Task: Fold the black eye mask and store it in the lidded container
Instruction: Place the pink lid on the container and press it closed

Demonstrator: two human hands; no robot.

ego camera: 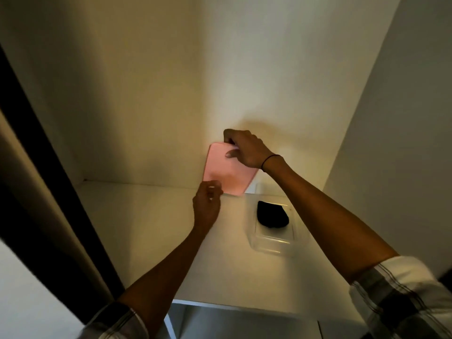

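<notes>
The folded black eye mask (272,214) lies inside a clear plastic container (271,243) on the white shelf (151,236), right of centre. A pink lid (226,172) stands tilted on edge against the back wall, left of and behind the container. My right hand (244,149) grips the lid's top right corner. My left hand (208,204) is at the lid's lower left edge, fingers loosely curled, touching or almost touching it; I cannot tell which.
The shelf sits in a white cabinet recess with a back wall (171,94) and a right side wall (391,143). A dark door edge (36,167) runs along the left. The shelf's front edge (220,304) is near me.
</notes>
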